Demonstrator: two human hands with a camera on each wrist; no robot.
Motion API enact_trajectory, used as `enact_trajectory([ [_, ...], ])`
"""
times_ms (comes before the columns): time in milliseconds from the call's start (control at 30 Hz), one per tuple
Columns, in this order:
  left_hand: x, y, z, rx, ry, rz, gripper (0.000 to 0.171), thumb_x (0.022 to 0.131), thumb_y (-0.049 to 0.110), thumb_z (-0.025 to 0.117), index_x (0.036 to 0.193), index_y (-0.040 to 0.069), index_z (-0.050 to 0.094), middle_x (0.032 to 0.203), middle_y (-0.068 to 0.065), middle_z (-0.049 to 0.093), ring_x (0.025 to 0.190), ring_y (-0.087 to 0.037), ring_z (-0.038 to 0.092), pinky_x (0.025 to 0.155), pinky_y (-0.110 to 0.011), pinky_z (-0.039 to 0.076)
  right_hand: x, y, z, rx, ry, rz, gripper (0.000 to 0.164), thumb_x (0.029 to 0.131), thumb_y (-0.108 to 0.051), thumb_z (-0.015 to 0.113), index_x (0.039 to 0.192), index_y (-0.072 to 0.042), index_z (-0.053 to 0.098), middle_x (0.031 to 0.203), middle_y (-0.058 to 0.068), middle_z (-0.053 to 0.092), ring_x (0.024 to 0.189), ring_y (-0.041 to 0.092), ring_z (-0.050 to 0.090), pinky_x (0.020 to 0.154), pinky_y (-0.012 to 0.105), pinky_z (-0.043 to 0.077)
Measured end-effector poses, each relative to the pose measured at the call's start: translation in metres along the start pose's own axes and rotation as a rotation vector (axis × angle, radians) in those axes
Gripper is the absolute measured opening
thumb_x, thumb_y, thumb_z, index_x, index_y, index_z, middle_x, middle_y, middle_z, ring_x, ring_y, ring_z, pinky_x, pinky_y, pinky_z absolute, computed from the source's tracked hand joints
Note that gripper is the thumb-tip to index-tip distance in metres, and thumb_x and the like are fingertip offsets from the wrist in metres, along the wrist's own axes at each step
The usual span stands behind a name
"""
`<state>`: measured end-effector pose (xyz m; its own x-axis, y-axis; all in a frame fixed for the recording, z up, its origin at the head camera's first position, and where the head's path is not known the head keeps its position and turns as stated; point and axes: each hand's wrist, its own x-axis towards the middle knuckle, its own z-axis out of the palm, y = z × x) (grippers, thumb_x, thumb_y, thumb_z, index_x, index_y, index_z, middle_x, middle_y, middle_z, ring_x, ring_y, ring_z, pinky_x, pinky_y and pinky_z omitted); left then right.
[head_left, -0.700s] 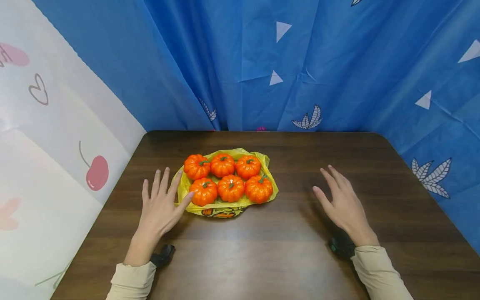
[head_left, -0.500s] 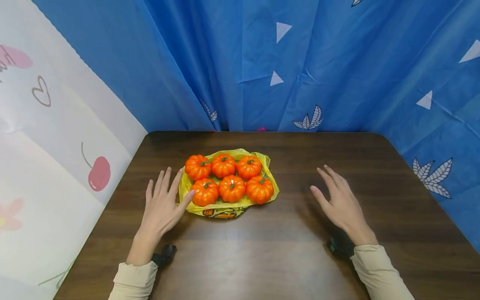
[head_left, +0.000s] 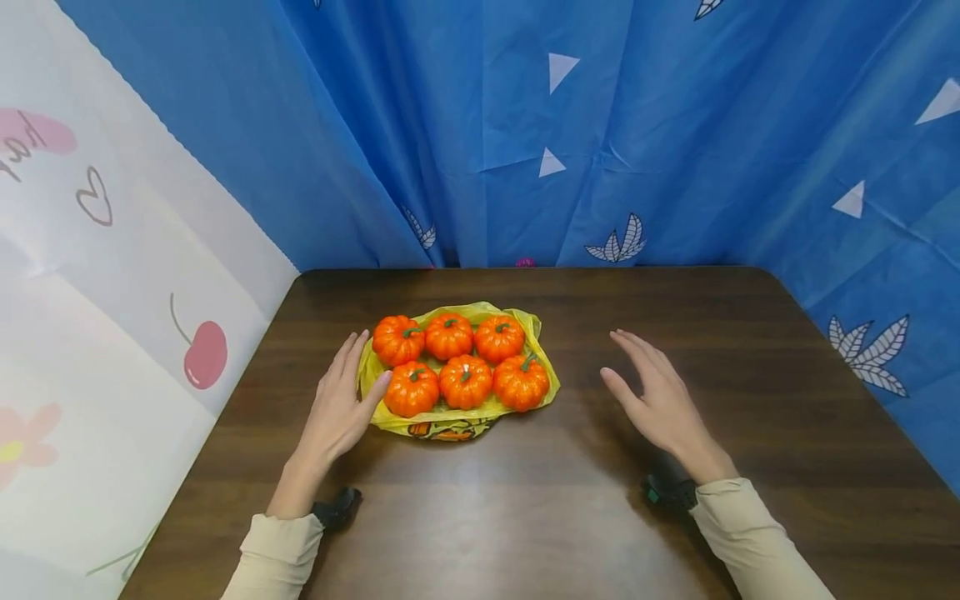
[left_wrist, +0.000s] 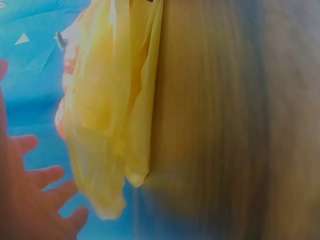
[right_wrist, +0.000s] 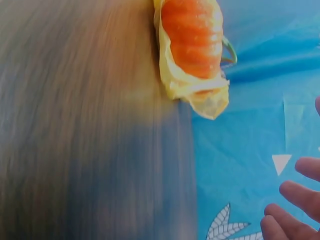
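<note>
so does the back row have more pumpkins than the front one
No, the pumpkins lie in two equal rows within the yellow bag, three at the back and three in front.

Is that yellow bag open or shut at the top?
Open. In the head view, the bag has its rim spread around six orange pumpkins, and their tops show uncovered.

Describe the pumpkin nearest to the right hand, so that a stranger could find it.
On the dark wooden table, find the yellow bag with six orange pumpkins in two rows of three. In the row farther from the blue curtain, the wanted pumpkin sits at the right end. Only the bag's edge lies on its right, whereas each row neighbour has a pumpkin there.
</note>
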<state>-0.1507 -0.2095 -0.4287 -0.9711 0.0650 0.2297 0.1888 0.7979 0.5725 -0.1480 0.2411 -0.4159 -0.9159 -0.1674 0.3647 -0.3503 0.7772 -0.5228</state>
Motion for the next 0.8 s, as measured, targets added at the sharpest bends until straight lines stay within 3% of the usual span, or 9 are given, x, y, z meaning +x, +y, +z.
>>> enact_trajectory([
  [300,0.017,0.002,0.008,-0.161,-0.052,0.004,0.074,0.106,0.048,0.05,0.166,0.019,0.017,0.172,-0.012,0.015,0.156,-0.042,0.02,0.12,-0.072,0.018,0.006,-0.015,0.01,0.086,-0.01,0.003,0.063,0.102,-0.037,0.064,0.157,-0.014,0.043,0.16,0.015,0.044,0.143,0.04,0.045,0.112,0.067,0.04],
  [533,0.026,-0.002,0.013,-0.201,-0.037,-0.006,0.075,0.105,0.05,0.052,0.166,0.022,0.019,0.173,-0.011,0.012,0.157,-0.041,0.018,0.12,-0.071,0.02,0.01,-0.029,0.025,0.177,-0.055,0.019,0.064,0.102,-0.039,0.064,0.158,-0.017,0.041,0.161,0.01,0.044,0.139,0.037,0.05,0.109,0.06,0.047],
  [700,0.035,-0.003,0.018,-0.293,-0.025,-0.007,0.066,0.107,0.047,0.05,0.165,0.027,0.027,0.174,-0.005,0.01,0.158,-0.04,0.015,0.121,-0.073,0.016,0.013,-0.036,0.037,0.229,-0.059,-0.019,0.064,0.101,-0.037,0.066,0.156,-0.015,0.042,0.158,0.01,0.047,0.139,0.034,0.051,0.109,0.056,0.048],
  [800,0.038,-0.004,0.023,-0.338,-0.027,-0.013,0.063,0.107,0.046,0.051,0.163,0.025,0.032,0.174,-0.002,0.012,0.159,-0.037,0.016,0.122,-0.071,0.016,0.013,-0.039,0.044,0.261,-0.061,-0.032,0.064,0.1,-0.034,0.069,0.155,-0.014,0.044,0.156,0.01,0.049,0.137,0.034,0.054,0.108,0.054,0.049],
])
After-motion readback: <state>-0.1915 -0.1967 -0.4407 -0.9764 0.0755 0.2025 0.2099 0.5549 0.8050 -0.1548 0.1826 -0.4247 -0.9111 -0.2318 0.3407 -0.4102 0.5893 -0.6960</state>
